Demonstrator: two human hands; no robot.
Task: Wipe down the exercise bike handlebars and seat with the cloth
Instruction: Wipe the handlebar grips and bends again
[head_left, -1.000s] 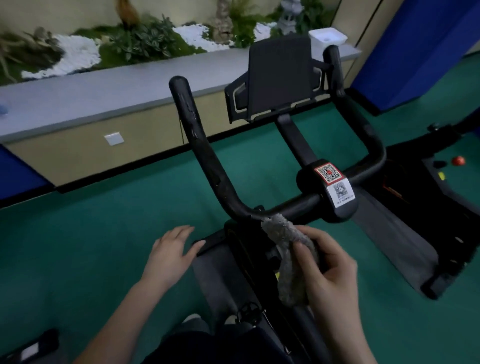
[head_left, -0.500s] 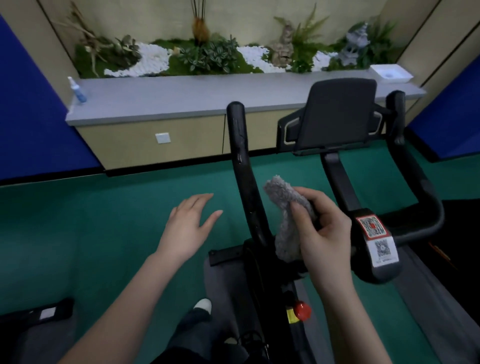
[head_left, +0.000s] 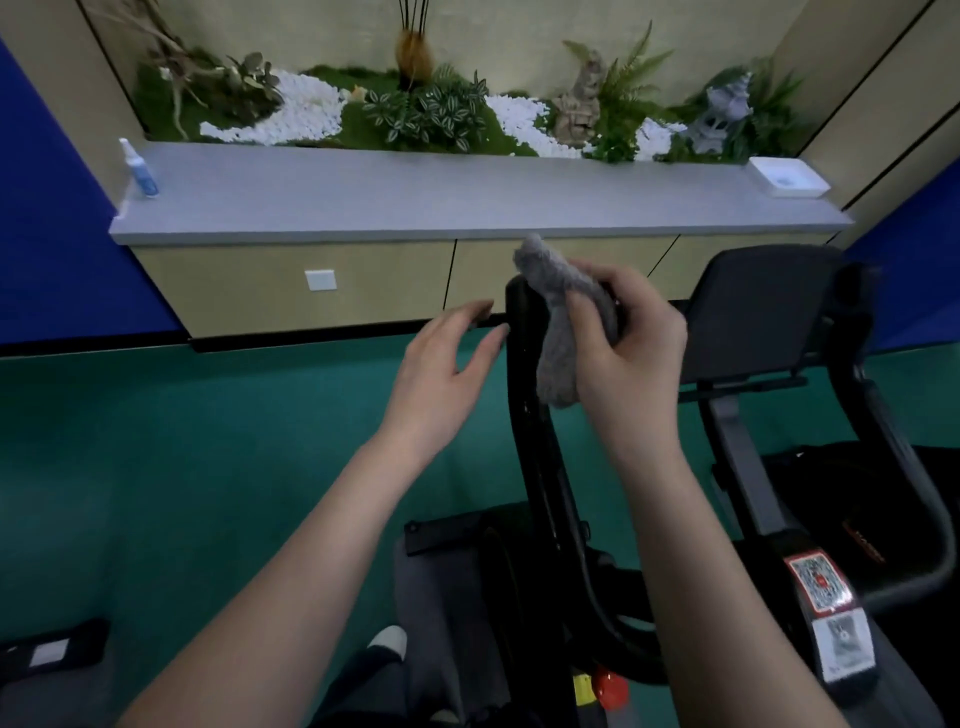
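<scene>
Risk, left hand (head_left: 441, 374): it hovers spread and empty just left of the left handlebar (head_left: 525, 374). Unless it steadies the bar, the wipe may skid off the rounded tip.
Risk, cloth (head_left: 558, 332): it is bunched into a narrow wad and probably meets only one side of the bar, so the far side may be missed. A loose tail hangs below the fingers and could slip from the grip.
Risk, right handlebar (head_left: 883, 441): it is well apart from both hands and easy to skip. The seat is out of view, so its condition cannot be told.
Position, spray bottle (head_left: 139, 174): upright at the far left end of the counter (head_left: 415, 202), well apart from both hands.
Position, left hand: fingers straight and parted, holding nothing. The fingertips are near the bar's upper end; contact cannot be told.
Position, cloth: against the right side of the left handlebar's top end, with its upper corner rising above the tip. The bar lies between it and the left hand.
Position, right hand (head_left: 628, 343): thumb and fingers pinch the cloth and hold it to the bar.
Position, screen holder (head_left: 763, 312): just right of the right hand, untouched.
</scene>
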